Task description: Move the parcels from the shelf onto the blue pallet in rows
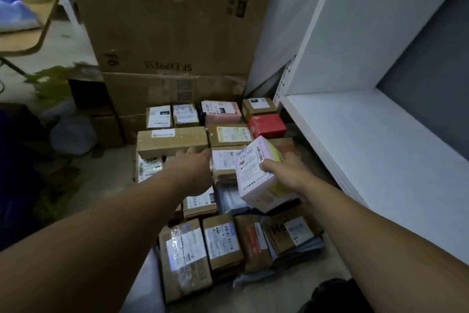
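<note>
A tall cardboard box (167, 20) stood behind, the white shelf (368, 135) at the right. Rows of parcels (220, 241) lay packed low beside the shelf. Above them the right hand (291, 173) gripped a tilted pink-and-white parcel (253, 173), thumb on its label. The left hand (195, 164) reached out flat, fingers straight, to a long brown box (172, 140).

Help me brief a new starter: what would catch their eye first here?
The pink parcel with a yellow side, tilted in the right hand at centre, above the rows of parcels. The left hand reaches out beside it. A red box stands out at the back right of the rows, an SF EXPRESS carton rises behind them, and the white shelf stands at right.
</note>
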